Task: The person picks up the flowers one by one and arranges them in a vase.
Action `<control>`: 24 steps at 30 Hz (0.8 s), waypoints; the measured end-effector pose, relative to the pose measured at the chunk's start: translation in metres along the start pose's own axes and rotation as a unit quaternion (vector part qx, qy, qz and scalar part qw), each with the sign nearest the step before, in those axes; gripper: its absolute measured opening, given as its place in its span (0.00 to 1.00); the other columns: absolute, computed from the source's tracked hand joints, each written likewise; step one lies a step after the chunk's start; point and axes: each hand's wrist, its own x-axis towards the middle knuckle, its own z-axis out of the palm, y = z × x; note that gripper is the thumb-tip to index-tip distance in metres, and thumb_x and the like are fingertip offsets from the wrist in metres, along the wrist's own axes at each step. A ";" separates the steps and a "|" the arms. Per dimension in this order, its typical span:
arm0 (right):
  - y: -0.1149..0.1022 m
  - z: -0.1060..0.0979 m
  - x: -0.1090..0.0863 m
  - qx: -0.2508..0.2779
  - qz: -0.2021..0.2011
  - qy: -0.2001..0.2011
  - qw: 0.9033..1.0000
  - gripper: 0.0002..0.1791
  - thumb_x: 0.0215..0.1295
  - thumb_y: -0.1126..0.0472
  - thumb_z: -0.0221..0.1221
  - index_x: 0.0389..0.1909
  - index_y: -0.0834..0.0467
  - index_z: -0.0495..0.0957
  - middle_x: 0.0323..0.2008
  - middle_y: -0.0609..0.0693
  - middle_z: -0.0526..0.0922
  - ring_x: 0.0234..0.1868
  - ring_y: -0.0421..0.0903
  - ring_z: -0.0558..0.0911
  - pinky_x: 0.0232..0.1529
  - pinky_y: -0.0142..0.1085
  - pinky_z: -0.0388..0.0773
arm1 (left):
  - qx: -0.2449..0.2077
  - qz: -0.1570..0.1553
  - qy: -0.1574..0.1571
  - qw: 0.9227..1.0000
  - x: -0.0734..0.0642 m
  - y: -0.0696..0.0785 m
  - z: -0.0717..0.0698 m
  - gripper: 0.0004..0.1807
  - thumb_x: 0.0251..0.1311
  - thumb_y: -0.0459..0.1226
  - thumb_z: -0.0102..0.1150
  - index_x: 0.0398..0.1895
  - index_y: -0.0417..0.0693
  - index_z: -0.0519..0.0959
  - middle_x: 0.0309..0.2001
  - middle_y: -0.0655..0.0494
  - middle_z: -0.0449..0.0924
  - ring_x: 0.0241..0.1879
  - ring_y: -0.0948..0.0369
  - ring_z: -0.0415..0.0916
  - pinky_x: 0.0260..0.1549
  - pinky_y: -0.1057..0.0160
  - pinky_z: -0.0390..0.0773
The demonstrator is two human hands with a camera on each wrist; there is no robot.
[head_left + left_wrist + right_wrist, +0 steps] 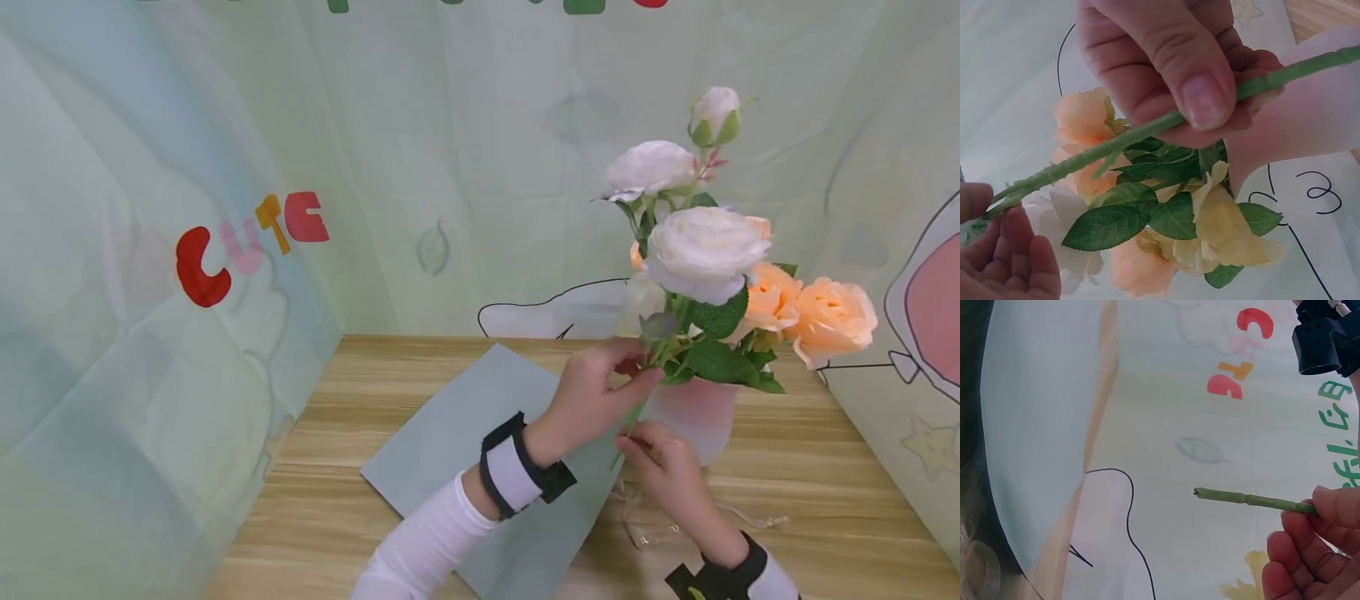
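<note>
A green artificial flower stem (636, 417) slants downward in front of the vase. My left hand (592, 396) pinches its upper part, just below the leaves and white roses (708, 252). Lower down, my right hand (667, 467) pinches the same stem between thumb and fingers. In the right wrist view, the cut end of the stem (1219, 495) sticks out past the right fingertips. The pink-and-white vase (701, 417) stands right behind both hands, holding peach roses (832, 319) and green leaves. Pale yellow petals (1222, 219) show among them in the left wrist view.
A grey-blue sheet (487, 450) lies under the left forearm on the wood-grain table (315, 517). Thin clear cords (637, 529) lie near the right wrist. Printed cloth walls (465, 167) enclose the back and sides, close behind the bouquet.
</note>
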 end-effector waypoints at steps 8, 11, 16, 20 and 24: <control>0.002 -0.013 0.007 -0.027 0.018 0.005 0.999 0.07 0.48 0.72 0.60 0.21 0.57 0.75 0.21 0.45 0.75 0.25 0.32 0.71 0.26 0.21 0.65 | 0.033 0.009 -0.003 0.999 0.013 0.006 0.000 0.05 0.56 0.37 0.54 0.27 0.45 0.72 0.23 0.56 0.71 0.25 0.66 0.68 0.21 0.79 0.59; 0.004 -0.018 0.010 -0.027 0.017 0.011 0.999 0.07 0.48 0.73 0.60 0.22 0.58 0.75 0.22 0.45 0.75 0.26 0.30 0.70 0.27 0.20 0.64 | 0.039 0.013 -0.008 0.999 0.018 0.009 0.001 0.09 0.57 0.37 0.53 0.22 0.46 0.68 0.20 0.57 0.68 0.23 0.66 0.67 0.20 0.78 0.57; 0.011 -0.026 0.019 0.009 -0.023 0.042 0.999 0.06 0.48 0.75 0.58 0.23 0.62 0.76 0.21 0.48 0.73 0.26 0.29 0.67 0.27 0.21 0.63 | 0.040 0.023 -0.014 0.999 0.029 0.014 0.001 0.12 0.58 0.37 0.52 0.21 0.45 0.64 0.16 0.57 0.65 0.19 0.66 0.64 0.17 0.78 0.54; 0.012 -0.033 0.029 0.005 -0.047 0.066 0.997 0.05 0.47 0.76 0.59 0.22 0.64 0.76 0.19 0.50 0.72 0.24 0.29 0.66 0.23 0.22 0.62 | 0.042 0.020 -0.019 0.999 0.038 0.018 0.001 0.12 0.59 0.38 0.51 0.21 0.45 0.64 0.15 0.57 0.63 0.17 0.67 0.62 0.17 0.77 0.53; 0.013 -0.040 0.035 -0.028 -0.027 0.069 0.997 0.07 0.44 0.78 0.60 0.21 0.64 0.76 0.19 0.50 0.73 0.23 0.28 0.65 0.22 0.22 0.62 | 0.044 0.013 -0.026 0.999 0.046 0.021 0.000 0.10 0.59 0.38 0.50 0.24 0.45 0.66 0.18 0.56 0.68 0.19 0.66 0.65 0.19 0.78 0.57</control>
